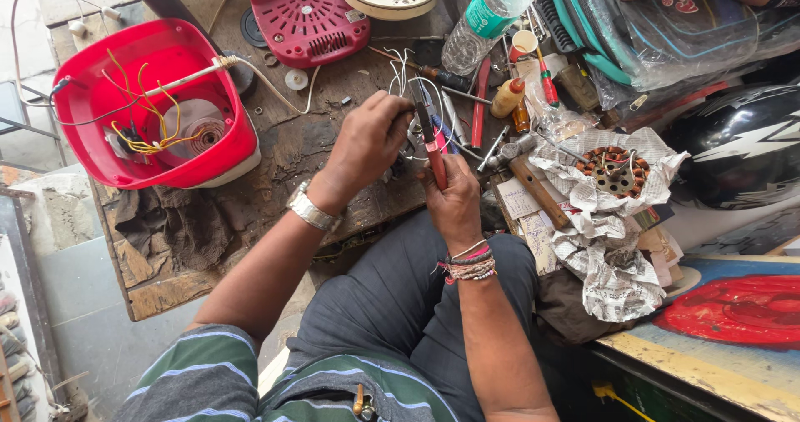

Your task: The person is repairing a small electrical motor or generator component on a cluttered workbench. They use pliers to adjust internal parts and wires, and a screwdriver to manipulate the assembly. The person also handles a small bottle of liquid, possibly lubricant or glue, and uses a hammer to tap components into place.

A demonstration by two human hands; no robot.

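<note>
My left hand (367,143), with a metal watch on the wrist, pinches thin white wires (403,76) above the worn wooden workbench (292,151). My right hand (452,195), wearing several thread bracelets, grips red-handled pliers (433,143) whose jaws point up at the wires between both hands. The wire ends under my fingers are hidden.
A red open appliance housing (158,105) with yellow wires sits at the left. A red vented cover (307,18), a plastic bottle (492,14), screwdrivers (546,80) and a copper-wound motor stator (615,170) on newspaper lie around. A black helmet (742,147) is at the right.
</note>
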